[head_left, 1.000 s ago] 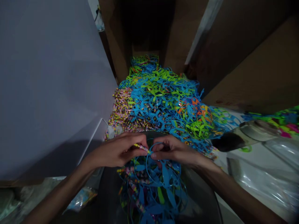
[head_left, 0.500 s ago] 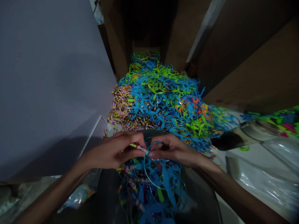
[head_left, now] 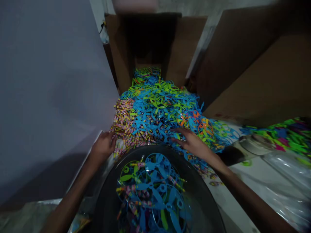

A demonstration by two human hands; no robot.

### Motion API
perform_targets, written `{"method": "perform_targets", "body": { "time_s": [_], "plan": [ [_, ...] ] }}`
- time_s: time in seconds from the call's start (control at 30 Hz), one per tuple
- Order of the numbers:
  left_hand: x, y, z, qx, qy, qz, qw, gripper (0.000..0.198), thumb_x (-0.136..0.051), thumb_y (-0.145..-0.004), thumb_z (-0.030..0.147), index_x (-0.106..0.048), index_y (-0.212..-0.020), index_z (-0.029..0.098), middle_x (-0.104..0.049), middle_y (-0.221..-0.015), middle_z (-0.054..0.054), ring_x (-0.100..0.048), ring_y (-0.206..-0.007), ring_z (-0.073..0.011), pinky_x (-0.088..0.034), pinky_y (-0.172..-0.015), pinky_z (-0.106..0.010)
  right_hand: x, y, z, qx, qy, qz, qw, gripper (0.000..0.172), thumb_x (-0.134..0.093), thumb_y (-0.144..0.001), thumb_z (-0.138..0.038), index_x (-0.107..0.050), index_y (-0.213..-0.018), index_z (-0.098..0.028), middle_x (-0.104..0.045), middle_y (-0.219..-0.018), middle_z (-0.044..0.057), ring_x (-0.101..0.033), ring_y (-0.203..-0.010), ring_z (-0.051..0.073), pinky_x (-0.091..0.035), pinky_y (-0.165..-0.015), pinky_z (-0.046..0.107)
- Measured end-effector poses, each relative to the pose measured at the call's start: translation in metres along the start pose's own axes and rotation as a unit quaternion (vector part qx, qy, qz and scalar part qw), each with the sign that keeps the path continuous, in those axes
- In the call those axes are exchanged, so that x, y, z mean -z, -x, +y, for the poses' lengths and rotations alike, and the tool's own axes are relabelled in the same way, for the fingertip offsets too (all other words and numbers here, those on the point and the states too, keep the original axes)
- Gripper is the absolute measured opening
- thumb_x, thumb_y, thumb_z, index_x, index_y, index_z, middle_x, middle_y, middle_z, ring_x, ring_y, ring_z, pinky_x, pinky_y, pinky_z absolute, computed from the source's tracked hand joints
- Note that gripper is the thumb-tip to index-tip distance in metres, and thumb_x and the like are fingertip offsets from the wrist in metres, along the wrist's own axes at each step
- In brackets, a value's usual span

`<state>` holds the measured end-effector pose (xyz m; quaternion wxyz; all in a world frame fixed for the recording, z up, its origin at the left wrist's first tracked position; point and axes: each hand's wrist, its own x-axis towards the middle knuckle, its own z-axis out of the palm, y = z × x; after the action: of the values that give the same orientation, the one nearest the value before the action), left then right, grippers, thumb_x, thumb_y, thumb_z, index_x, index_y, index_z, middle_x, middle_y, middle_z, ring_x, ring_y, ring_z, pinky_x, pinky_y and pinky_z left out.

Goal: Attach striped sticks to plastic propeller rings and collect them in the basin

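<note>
My left hand (head_left: 103, 144) is at the left edge of a heap of small striped pink-and-yellow sticks (head_left: 123, 113). Its fingers are curled downward, and whatever is between them is hidden. Over the near side of a big pile of blue and green ringed propellers (head_left: 157, 108), my right hand (head_left: 191, 144) has its fingers apart and holds nothing visible. Between my forearms sits a dark round basin (head_left: 204, 200). Inside it lie blue propellers (head_left: 159, 166) in rings, some with striped sticks attached, and a few green ones.
Cardboard (head_left: 255, 81) stands behind and to the right of the pile. A large pale panel (head_left: 58, 81) walls off the left. At right lie a jar-like container (head_left: 257, 142), clear plastic bags (head_left: 286, 168) and more bright green pieces (head_left: 291, 132).
My hands have parted from above the basin, where they held a striped stick and a blue ringed propeller together. Left went to the sticks, right to the propellers. The view has tilted up.
</note>
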<state>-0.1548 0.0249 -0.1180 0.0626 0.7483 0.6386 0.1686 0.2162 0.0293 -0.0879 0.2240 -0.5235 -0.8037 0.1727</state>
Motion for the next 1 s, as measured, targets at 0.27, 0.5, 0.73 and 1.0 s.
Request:
{"method": "perform_targets", "body": {
  "time_s": [0.27,0.5,0.73,1.0],
  "plan": [
    [-0.054,0.000,-0.008,0.044,-0.029,-0.004,0.999,0.024,-0.053,-0.090,0.025,-0.070,-0.105,0.016,-0.064,-0.112,-0.018,-0.062,-0.104,-0.0318,-0.049,-0.089,-0.042,-0.030,-0.007,0.048,-0.023,0.071,-0.008,0.997,0.070,-0.072,-0.079,-0.044,-0.052,-0.141,-0.019,-0.053,-0.144,0.017,-0.045,-0.137,0.036,-0.034,-0.114,0.051],
    [-0.041,-0.009,-0.013,0.082,0.081,0.067,0.991,0.022,-0.050,-0.092,0.035,-0.062,-0.098,0.018,-0.069,-0.089,-0.010,-0.064,-0.082,-0.0245,-0.050,-0.077,-0.035,-0.005,-0.003,-0.010,-0.162,-0.467,0.131,0.859,0.043,-0.053,-0.091,-0.056,-0.065,-0.121,-0.028,-0.069,-0.126,0.007,-0.058,-0.126,0.030,-0.049,-0.101,0.050],
    [0.015,0.005,0.038,0.075,0.361,0.065,0.927,0.036,-0.057,-0.089,0.048,-0.066,-0.105,0.016,-0.069,-0.088,-0.006,-0.061,-0.068,-0.0159,-0.050,-0.062,-0.025,-0.016,0.010,-0.077,-0.228,-0.686,-0.028,0.691,0.031,-0.077,-0.080,-0.036,-0.069,-0.104,-0.018,-0.078,-0.096,0.008,-0.075,-0.076,0.022,-0.060,-0.056,0.030],
    [0.058,0.056,0.119,0.038,0.602,0.014,0.797,0.015,-0.068,-0.089,0.034,-0.068,-0.090,0.019,-0.067,-0.066,0.002,-0.061,-0.056,-0.0098,-0.050,-0.055,-0.018,-0.022,0.017,-0.110,-0.259,-0.740,0.037,0.620,0.031,-0.086,-0.069,-0.017,-0.070,-0.095,-0.020,-0.076,-0.090,0.000,-0.071,-0.072,0.011,-0.057,-0.063,0.019]
  ]
}}
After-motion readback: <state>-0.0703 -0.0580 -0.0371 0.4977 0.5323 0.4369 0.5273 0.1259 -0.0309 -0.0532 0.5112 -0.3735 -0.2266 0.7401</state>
